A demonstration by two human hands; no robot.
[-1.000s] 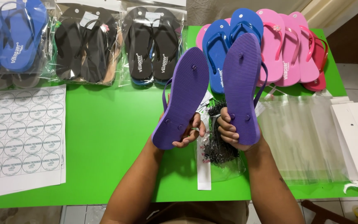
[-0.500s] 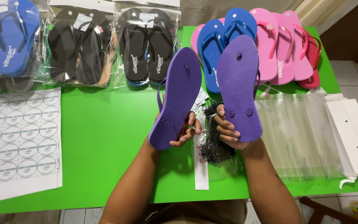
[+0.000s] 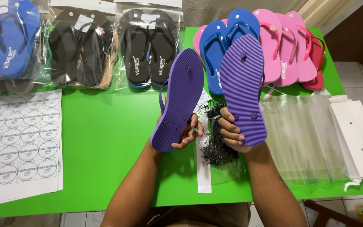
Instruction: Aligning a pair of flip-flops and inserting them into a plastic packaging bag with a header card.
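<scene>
Hands hold soles-up purple flip-flops, left hand (image 3: 185,133) gripping left flip-flop (image 3: 178,99), right hand (image 3: 233,133) fingers closed on right flip-flop (image 3: 242,88), apparently pairing them, needing soles aligned.

Both forearms reach up from below, nearly parallel. The left hand (image 3: 184,135) and right hand (image 3: 233,135) are raised side by side, fingers curled in a grip.

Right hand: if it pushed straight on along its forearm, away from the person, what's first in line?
Probably the blue flip-flops at the table's far edge. The right hand holds a purple flip-flop sole-up, whose toe already overlaps them in view. Height above them is unclear.
</scene>
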